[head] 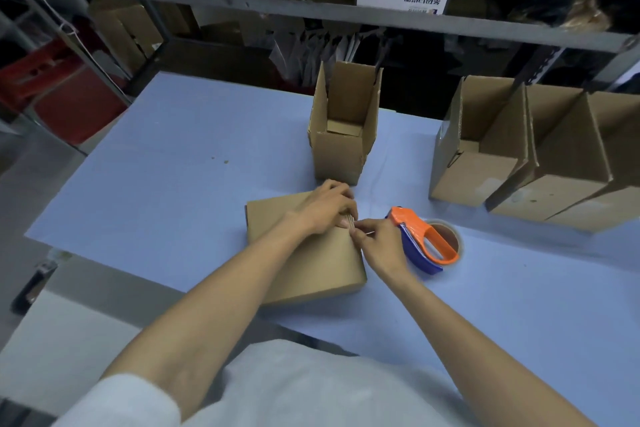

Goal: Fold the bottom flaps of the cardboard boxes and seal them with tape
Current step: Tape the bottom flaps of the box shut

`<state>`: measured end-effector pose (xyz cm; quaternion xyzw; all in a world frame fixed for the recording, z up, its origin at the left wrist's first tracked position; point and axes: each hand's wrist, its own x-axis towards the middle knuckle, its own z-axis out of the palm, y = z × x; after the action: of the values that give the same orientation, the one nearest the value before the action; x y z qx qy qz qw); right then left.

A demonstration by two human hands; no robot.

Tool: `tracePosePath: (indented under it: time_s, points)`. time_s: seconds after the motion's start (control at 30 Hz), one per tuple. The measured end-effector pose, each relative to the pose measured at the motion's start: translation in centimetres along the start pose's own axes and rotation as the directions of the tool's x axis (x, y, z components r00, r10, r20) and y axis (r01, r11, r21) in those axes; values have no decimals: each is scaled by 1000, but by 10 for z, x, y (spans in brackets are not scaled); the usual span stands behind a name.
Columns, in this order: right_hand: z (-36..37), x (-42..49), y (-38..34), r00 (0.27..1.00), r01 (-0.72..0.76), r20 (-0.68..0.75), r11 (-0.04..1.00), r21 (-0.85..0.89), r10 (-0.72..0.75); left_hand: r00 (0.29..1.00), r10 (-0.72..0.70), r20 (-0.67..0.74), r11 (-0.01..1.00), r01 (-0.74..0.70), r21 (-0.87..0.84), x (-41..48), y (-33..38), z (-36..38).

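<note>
While the flat box (266,218) lies on the blue table (156,184) right in front, the left hand (329,210) curls its fingers over the box's right edge and the right hand (375,241) pinches that same edge. The tape dispenser (422,239) sits just to the right, with an open box (343,135) standing behind.

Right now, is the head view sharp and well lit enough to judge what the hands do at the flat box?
Head view: dim, bluish light, background nearly black; wide-angle bend curves the shelf rail and the table edges; left hand, right hand and flat box are sharp enough; no glare on the tape dispenser.
</note>
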<state>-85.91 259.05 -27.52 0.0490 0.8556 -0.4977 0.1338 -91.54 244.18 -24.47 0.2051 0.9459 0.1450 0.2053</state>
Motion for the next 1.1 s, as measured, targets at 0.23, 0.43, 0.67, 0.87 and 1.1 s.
tracePosePath:
  time_s: [0.23,0.43,0.67,0.87,1.1]
  points:
    - [17,-8,-1,966,-143,-225,988,-53,127,992,-52,-111,979,29,-201,7,-6,7]
    - [8,-37,17,974,-156,-181,984,-91,137,985,-70,-156,965,27,-260,11,-2,16]
    - [-37,-17,40,901,-187,-428,949,-253,63,955,-238,-176,939,180,-293,-7,28,37]
    - [-36,7,65,938,-344,-234,779,-524,256,987,-130,-96,990,124,-68,-18,31,62]
    - [-50,-15,58,958,-93,-281,853,-513,-64,936,-192,-295,919,66,-389,-13,33,33]
